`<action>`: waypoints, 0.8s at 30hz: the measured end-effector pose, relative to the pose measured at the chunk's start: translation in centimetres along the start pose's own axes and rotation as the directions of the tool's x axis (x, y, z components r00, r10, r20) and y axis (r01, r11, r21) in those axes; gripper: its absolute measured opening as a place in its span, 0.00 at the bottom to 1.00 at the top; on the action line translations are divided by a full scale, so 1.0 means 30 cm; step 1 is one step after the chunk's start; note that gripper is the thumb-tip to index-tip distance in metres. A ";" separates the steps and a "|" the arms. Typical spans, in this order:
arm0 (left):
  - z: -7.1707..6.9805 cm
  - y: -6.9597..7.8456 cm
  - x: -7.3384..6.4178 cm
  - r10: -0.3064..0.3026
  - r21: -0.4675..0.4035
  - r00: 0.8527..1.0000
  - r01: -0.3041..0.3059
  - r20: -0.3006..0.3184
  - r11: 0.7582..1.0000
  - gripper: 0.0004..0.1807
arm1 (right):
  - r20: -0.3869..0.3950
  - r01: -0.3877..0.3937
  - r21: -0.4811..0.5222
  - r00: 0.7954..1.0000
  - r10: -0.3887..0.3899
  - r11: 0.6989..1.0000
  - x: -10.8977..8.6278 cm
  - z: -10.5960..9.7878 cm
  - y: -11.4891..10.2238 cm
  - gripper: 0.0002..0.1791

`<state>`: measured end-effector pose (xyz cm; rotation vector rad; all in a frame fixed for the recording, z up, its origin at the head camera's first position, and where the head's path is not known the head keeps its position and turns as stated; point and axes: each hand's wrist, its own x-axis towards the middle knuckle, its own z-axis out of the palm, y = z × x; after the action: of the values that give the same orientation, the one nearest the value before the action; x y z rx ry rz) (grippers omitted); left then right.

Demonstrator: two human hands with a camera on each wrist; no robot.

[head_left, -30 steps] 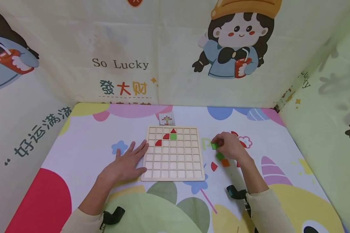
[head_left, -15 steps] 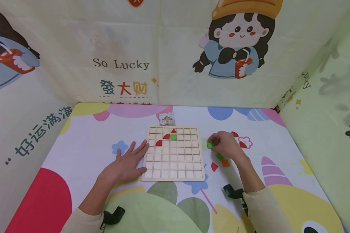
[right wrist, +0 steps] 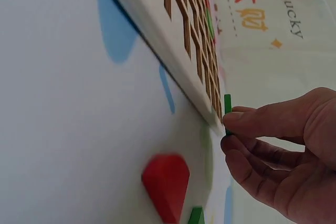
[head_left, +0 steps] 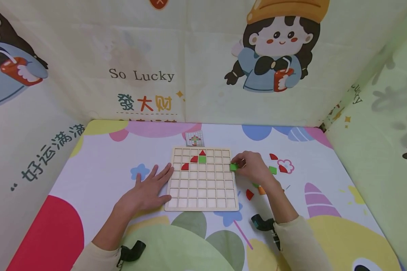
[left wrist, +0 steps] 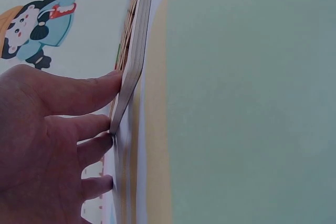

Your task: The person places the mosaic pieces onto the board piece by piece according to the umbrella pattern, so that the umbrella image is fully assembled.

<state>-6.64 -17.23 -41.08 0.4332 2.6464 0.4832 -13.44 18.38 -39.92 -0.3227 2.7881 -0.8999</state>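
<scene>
A wooden grid board [head_left: 201, 209] lies on the table, with a red triangle [head_left: 202, 153], a green square [head_left: 202, 159] and two red quarter-circle tiles [head_left: 185, 166] set in its upper cells. My left hand [head_left: 144, 192] rests along the board's left edge, fingers spread and straight, thumb and fingertips at the rim. At the opposite edge my right hand [head_left: 254, 167] pinches a green square tile [head_left: 233, 167] between thumb and fingers, over the board's right rim. In the right wrist view the green tile [right wrist: 227, 109] stands on edge in the fingertips.
Right of the board lie loose tiles: a red quarter-circle [head_left: 249, 194], an orange square [head_left: 262, 191] partly behind the right hand, a green square [head_left: 273, 170] and more red ones [head_left: 273, 156]. A small printed pattern card [head_left: 195, 139] lies behind the board.
My right hand has moved left with the green square tile, from the loose tiles to the board's right rim. Another green tile behind it has come into sight. My left hand has stayed still.
</scene>
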 end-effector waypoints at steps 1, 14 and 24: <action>0.000 -0.001 0.000 0.001 0.000 1.000 -0.001 -0.002 1.000 0.49 | 0.002 0.005 0.004 1.000 -0.005 1.000 0.004 0.005 -0.008 0.13; 0.000 -0.002 0.002 -0.010 -0.001 1.000 0.010 -0.009 1.000 0.49 | 0.077 0.058 0.041 0.995 -0.061 0.997 0.046 0.090 -0.114 0.12; -0.006 0.006 -0.007 -0.014 -0.005 1.000 0.014 -0.007 1.000 0.49 | 0.104 0.154 0.021 0.982 -0.155 0.988 0.073 0.138 -0.202 0.11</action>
<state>-6.50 -17.20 -40.80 0.4112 2.6522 0.4880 -13.63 10.72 -39.88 -0.5747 2.6881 -0.9052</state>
